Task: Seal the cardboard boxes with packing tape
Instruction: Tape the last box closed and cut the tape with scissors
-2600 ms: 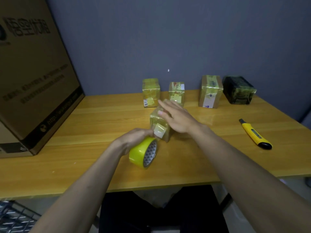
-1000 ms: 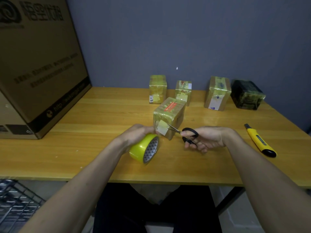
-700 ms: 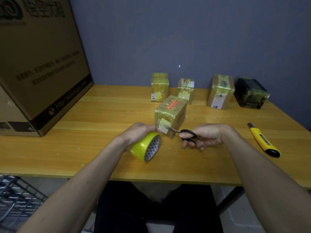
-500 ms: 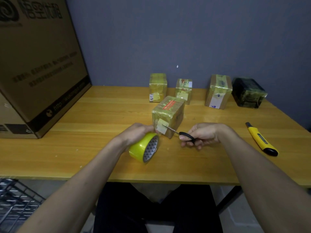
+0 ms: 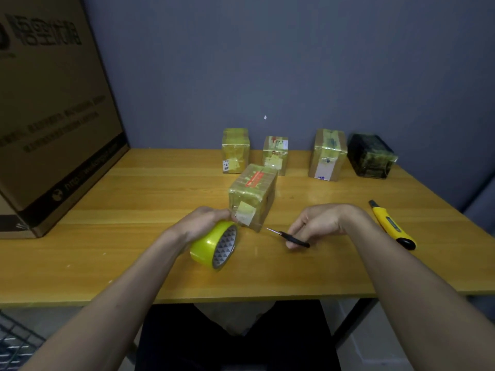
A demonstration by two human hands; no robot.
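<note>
Small tape-wrapped cardboard box sits mid-worktop, just ahead of both hands; looks light, stiff, glossy film so likely slippery, best held across its side faces. Left hand grips yellow packing tape roll at box's near corner. Right hand curled round black-handled scissors, blades closed, just right of box

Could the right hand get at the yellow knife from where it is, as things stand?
Probably yes, but not freely. The knife lies in the open on the table just right of the right hand, nothing between them. That hand already holds the scissors, which it would likely have to put down first.
</note>
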